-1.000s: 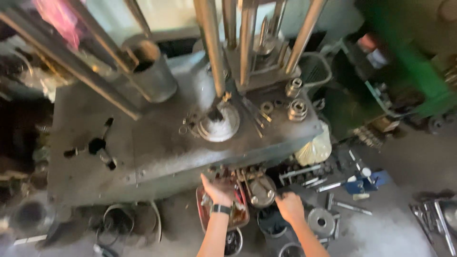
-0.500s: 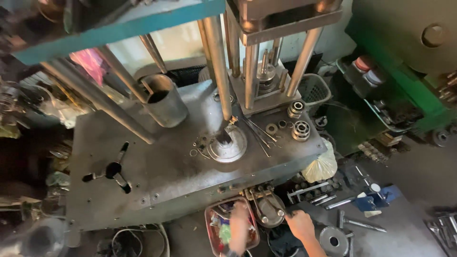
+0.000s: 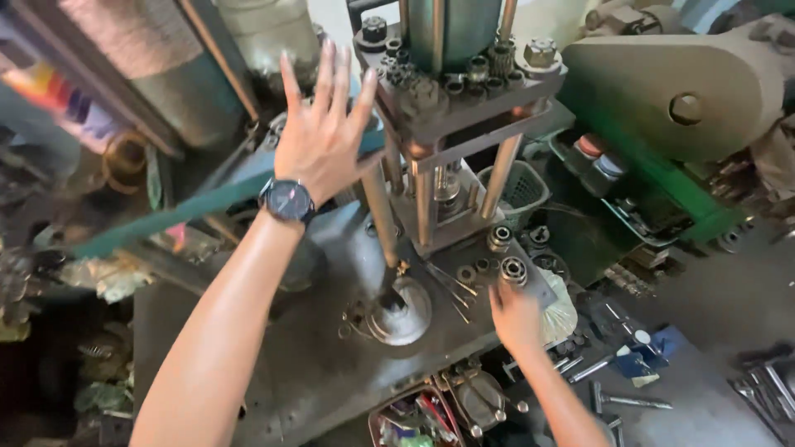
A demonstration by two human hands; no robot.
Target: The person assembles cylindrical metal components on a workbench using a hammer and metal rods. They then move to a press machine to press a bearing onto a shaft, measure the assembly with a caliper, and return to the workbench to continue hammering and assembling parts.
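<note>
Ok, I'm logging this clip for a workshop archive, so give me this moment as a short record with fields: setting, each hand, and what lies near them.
setting: grimy steel press table under a column press, seen from above
left hand: left hand raised, fingers spread, holding nothing; dark wristwatch on the wrist
right hand: right hand resting at the table's right edge
near right hand: ring-shaped bearing just above it, thin rods to its left
table centre: round metal disc at a column's foot
floor: loose tools

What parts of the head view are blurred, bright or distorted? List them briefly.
Head view: the raised left hand shows slight motion blur at the fingertips; the right hand on the press table is reasonably sharp; pale washed-out light sits behind the press head; the left edge is dark and cluttered; wide-angle distortion tilts the columns.
</note>
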